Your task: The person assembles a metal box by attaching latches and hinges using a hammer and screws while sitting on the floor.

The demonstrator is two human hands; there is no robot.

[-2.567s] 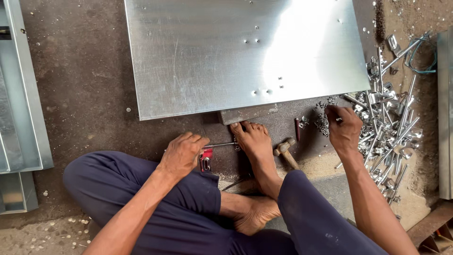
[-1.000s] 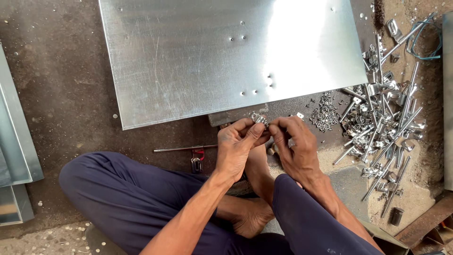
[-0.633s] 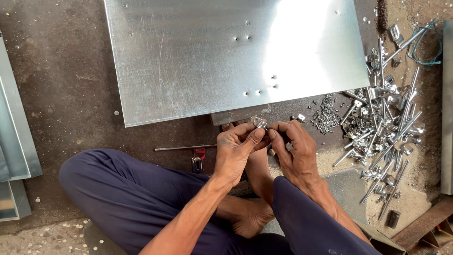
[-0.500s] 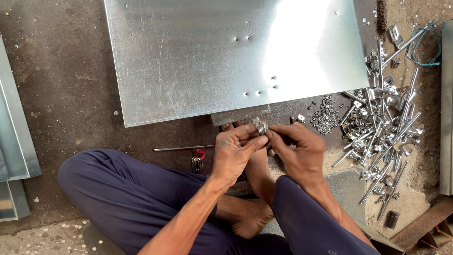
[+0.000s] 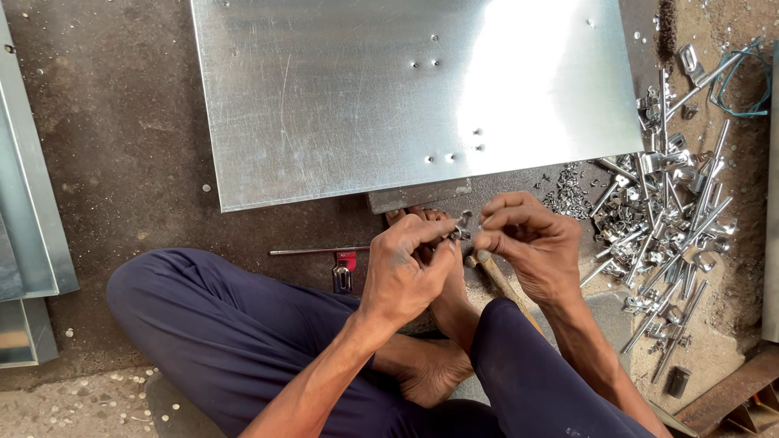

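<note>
My left hand [image 5: 406, 272] and my right hand [image 5: 523, 243] meet over my foot, just below the near edge of a large shiny metal sheet [image 5: 389, 89]. Between the fingertips of both hands sits a small silver metal fitting [image 5: 462, 231]; its exact shape is too small to tell. The sheet lies flat on the dark floor and has a few small holes near its near edge. A thin metal rod [image 5: 316, 251] and a red-handled tool [image 5: 344, 272] lie on the floor left of my left hand.
A pile of silver bolts, brackets and small hardware [image 5: 665, 211] spreads along the right. A wooden hammer handle [image 5: 507, 288] pokes out beneath my hands. Grey metal channel pieces [image 5: 28, 203] lie at the left edge. My crossed legs fill the lower frame.
My right hand left the hardware pile and came to the middle; my left hand rose off the floor by the rod. Both now pinch the small fitting together.
</note>
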